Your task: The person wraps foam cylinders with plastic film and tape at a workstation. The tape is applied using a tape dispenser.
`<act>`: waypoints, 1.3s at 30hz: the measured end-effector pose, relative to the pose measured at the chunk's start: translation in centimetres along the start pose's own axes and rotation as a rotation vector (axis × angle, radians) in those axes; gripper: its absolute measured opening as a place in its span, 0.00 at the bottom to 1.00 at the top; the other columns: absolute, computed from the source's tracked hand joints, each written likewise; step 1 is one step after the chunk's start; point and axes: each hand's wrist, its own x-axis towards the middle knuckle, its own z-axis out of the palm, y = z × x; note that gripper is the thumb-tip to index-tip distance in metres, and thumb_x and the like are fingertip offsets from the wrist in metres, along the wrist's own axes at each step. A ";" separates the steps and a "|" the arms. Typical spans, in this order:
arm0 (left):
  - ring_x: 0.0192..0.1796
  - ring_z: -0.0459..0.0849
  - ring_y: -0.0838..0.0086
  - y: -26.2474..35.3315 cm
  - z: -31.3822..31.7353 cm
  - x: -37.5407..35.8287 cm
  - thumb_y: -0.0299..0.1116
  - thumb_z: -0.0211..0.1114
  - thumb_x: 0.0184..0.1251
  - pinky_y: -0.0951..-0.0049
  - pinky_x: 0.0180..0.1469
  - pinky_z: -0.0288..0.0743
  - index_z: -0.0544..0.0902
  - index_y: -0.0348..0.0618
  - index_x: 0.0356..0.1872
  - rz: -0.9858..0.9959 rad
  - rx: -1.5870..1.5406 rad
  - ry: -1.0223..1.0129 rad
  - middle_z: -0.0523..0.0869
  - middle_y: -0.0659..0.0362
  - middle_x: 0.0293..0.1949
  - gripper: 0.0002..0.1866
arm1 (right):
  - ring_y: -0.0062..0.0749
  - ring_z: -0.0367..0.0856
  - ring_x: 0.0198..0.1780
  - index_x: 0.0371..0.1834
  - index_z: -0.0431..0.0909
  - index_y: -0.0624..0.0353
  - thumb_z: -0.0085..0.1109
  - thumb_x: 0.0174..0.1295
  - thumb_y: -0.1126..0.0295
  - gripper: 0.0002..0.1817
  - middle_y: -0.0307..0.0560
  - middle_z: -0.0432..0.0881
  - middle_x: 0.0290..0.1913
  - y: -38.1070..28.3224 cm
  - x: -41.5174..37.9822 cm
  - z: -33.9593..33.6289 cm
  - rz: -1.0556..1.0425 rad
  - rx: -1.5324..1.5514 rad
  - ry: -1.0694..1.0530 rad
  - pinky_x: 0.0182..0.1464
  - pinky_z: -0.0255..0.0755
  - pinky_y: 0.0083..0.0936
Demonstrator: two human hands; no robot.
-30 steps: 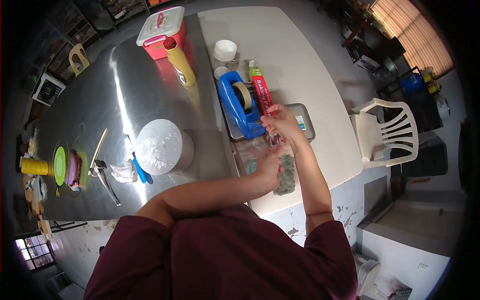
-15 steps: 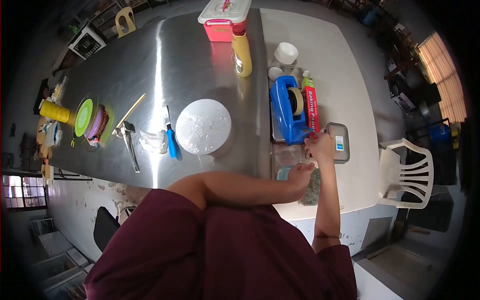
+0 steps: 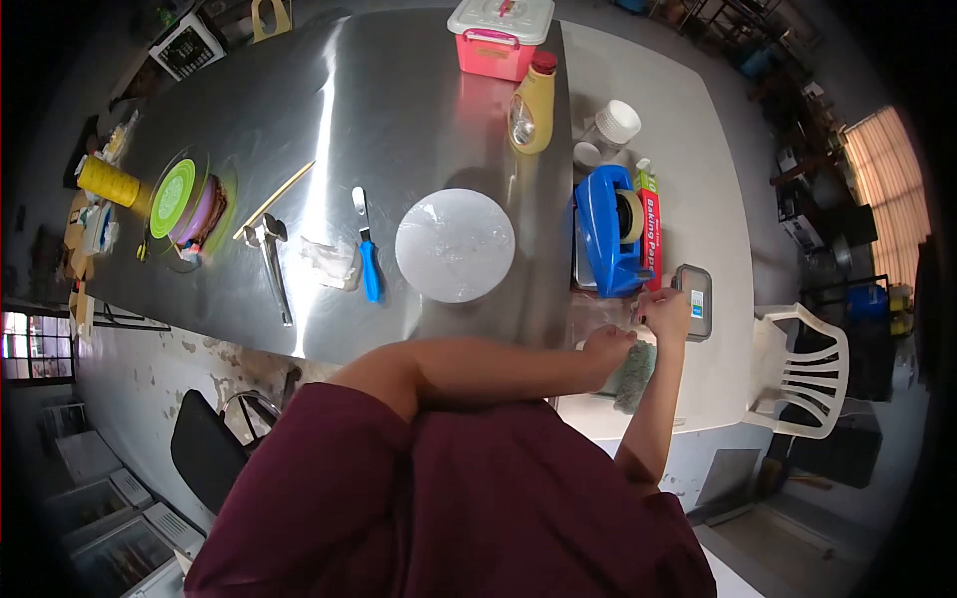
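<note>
Just beside the curled left hand [image 3: 608, 353], cloth [image 3: 632, 382] looks soft, light, probably best pinched by an edge; right hand [image 3: 666, 313] is curled too, can't tell what either holds

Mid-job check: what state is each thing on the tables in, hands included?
Pink box, white lid on
Yellow bottle, red cap on
Tape dispenser, tape roll loaded
White cups, stacked
Blue-handled spatula, lying on the metal table
Clear container, open or shut unclear
Left hand, fingers curled, grip unclear
Right hand, fingers curled, grip unclear
</note>
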 end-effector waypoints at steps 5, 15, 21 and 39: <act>0.37 0.78 0.68 -2.8 0.2 3.0 0.43 0.65 0.60 0.64 0.41 0.71 0.79 0.42 0.32 0.029 0.200 -0.054 0.80 0.54 0.33 0.14 | 0.45 0.85 0.33 0.25 0.86 0.57 0.68 0.45 0.60 0.12 0.52 0.85 0.27 0.7 1.1 0.3 0.003 -0.128 0.010 0.42 0.77 0.36; 0.27 0.75 0.81 5.2 -7.1 -5.8 0.38 0.68 0.60 0.74 0.32 0.70 0.82 0.40 0.29 0.470 0.271 -0.167 0.81 0.63 0.25 0.11 | 0.15 0.76 0.25 0.37 0.78 0.60 0.59 0.64 0.72 0.04 0.41 0.83 0.34 -2.8 -5.6 -1.7 -0.222 0.842 0.065 0.19 0.64 0.12; 0.29 0.75 0.84 6.7 -16.3 -8.4 0.33 0.64 0.65 0.81 0.28 0.68 0.81 0.40 0.34 0.732 0.147 0.050 0.81 0.60 0.44 0.07 | 0.17 0.76 0.35 0.40 0.73 0.62 0.54 0.67 0.75 0.03 0.40 0.80 0.35 -15.8 -4.2 3.2 -0.668 1.089 -0.414 0.38 0.72 0.16; 0.36 0.84 0.74 6.7 -17.5 -8.9 0.29 0.65 0.63 0.79 0.41 0.77 0.81 0.34 0.28 0.594 -0.267 0.541 0.75 0.47 0.60 0.08 | 0.28 0.84 0.37 0.41 0.68 0.62 0.49 0.69 0.71 0.06 0.43 0.77 0.34 -24.8 -2.4 7.7 -0.796 0.633 -1.209 0.39 0.79 0.21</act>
